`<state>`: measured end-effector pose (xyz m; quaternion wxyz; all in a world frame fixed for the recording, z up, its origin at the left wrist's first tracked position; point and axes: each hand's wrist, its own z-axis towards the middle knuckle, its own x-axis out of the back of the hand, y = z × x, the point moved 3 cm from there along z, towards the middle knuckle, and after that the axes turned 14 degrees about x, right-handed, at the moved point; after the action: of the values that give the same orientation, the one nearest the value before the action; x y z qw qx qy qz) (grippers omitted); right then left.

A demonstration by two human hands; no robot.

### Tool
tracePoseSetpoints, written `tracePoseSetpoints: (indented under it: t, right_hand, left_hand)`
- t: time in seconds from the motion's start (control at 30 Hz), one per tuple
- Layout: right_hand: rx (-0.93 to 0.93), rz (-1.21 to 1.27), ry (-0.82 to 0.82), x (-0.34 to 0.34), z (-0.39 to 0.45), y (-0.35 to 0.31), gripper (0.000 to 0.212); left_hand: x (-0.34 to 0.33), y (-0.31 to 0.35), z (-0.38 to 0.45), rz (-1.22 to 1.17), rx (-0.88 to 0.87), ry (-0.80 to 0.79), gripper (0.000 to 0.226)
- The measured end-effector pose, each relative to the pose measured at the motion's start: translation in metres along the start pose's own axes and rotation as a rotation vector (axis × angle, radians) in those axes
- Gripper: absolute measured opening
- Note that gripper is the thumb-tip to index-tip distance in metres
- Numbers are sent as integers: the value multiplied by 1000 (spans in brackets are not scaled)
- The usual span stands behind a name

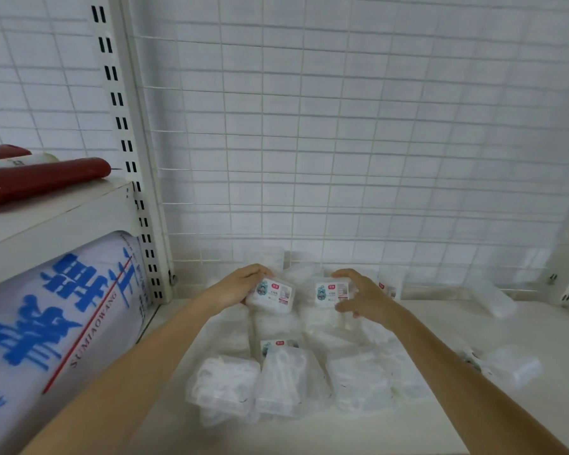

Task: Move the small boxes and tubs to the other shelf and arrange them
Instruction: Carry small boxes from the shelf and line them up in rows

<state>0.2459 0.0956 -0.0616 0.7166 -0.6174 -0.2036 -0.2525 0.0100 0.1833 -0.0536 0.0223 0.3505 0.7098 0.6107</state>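
Both hands work at the back of the heap on the white shelf (473, 330). My left hand (240, 285) grips a labelled tub (271, 295); my right hand (363, 297), fingers curled, closes on a second labelled tub (330, 292). I'd lift straight up so the loose clear tubs (224, 385) stay put. Wire-grid back panel (342, 126); slotted upright (128, 159) at left.

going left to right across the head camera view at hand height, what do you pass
White roll with blue lettering → slotted shelf upright → left hand gripping a labelled box → second labelled box → right hand → clear tub lying flat.
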Motion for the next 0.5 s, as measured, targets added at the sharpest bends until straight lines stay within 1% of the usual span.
tracePoseSetpoints:
  t: [0.07, 0.13, 0.2, 0.23, 0.3, 0.33, 0.4, 0.43, 0.5]
  right_hand:
    - [10, -105, -11, -1, 1, 3, 67]
    - [19, -144, 9, -1, 3, 4, 69]
    - [19, -163, 35, -1, 2, 3, 68]
    - [17, -171, 51, 0, 1, 2, 67]
    - [19, -198, 68, 3, -2, -2, 69]
    - [19, -215, 71, 4, -4, -3, 69]
    - [28, -226, 82, 8, -9, -6, 69]
    - [38, -209, 101, 11, -13, -7, 68]
    - [75, -175, 156, 18, -23, -8, 65]
  left_hand:
    - [2, 1, 0, -68, 21, 13, 25]
    - [2, 1, 1, -203, 67, 0, 20]
    - [2, 2, -3, -316, 95, -69, 6]
    - [2, 2, -5, -338, 88, -122, 11]
    - [1, 0, -6, -331, 55, -239, 39]
    - [1, -2, -5, -314, 53, -267, 49]
    - [1, -10, -3, -254, 72, -241, 61]
    - [1, -12, -2, -164, 63, -178, 63]
    - [2, -13, 2, 116, -9, -15, 67]
